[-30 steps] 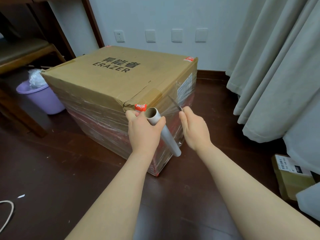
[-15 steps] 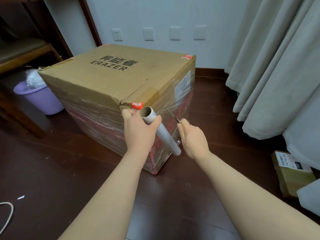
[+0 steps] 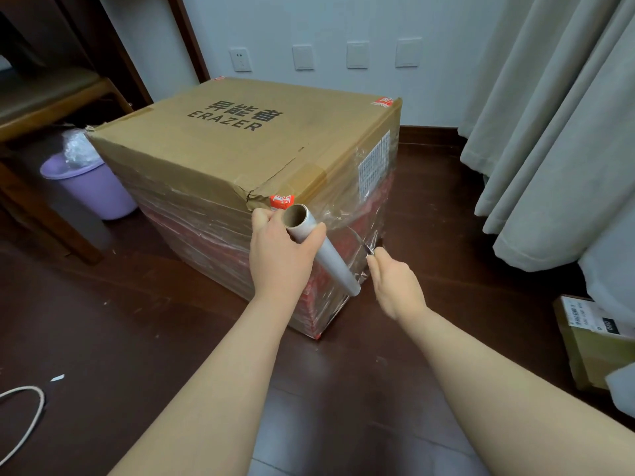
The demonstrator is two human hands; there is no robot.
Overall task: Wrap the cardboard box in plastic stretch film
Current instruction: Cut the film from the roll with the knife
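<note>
A large brown cardboard box [image 3: 240, 142] printed "ERAZER" stands on the dark wood floor, its sides covered in clear stretch film. My left hand [image 3: 280, 259] grips the upper end of a stretch film roll [image 3: 335, 261] on a cardboard tube, held tilted against the box's near corner. A sheet of film [image 3: 347, 218] runs from the roll to the box's right side. My right hand [image 3: 395, 286] is closed around a small blade [image 3: 364, 243] whose tip touches the film just right of the roll.
A lilac waste bin [image 3: 89, 187] with a plastic bag stands left of the box beside a wooden chair [image 3: 51, 108]. Grey curtains [image 3: 556, 132] hang at the right. A small parcel [image 3: 591, 338] lies on the floor at far right. A white cord [image 3: 24, 420] lies at lower left.
My right hand with the blade has moved downward along the film, from near the roll's top to about halfway down it. My left hand holds the roll in the same place.
</note>
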